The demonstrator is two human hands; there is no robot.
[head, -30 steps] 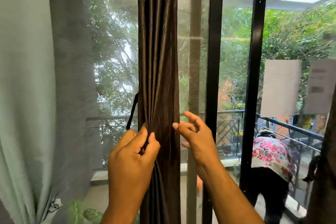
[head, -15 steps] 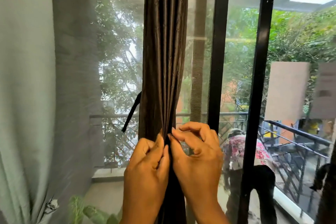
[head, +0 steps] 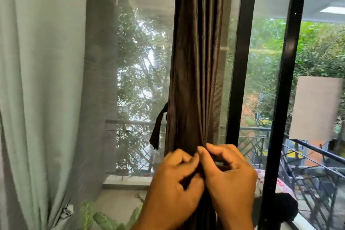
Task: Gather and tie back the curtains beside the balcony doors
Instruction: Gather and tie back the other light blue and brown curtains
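We pinch gathered brown curtain (head: 194, 80) — left hand (head: 175, 179), right hand (head: 229, 175) curled tight; satin looks slippery — grip pleats, reach tie strap (head: 158, 129).

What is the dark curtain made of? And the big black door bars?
The dark brown curtain looks like a thin, satiny woven cloth, perhaps polyester: its folds catch soft shiny streaks. The black door frame looks like painted metal, smooth and matte with straight hard edges, though coated wood can't be ruled out.

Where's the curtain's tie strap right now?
In the head view the dark tie strap hangs loose off the left edge of the gathered brown curtain, just above and left of the left hand.
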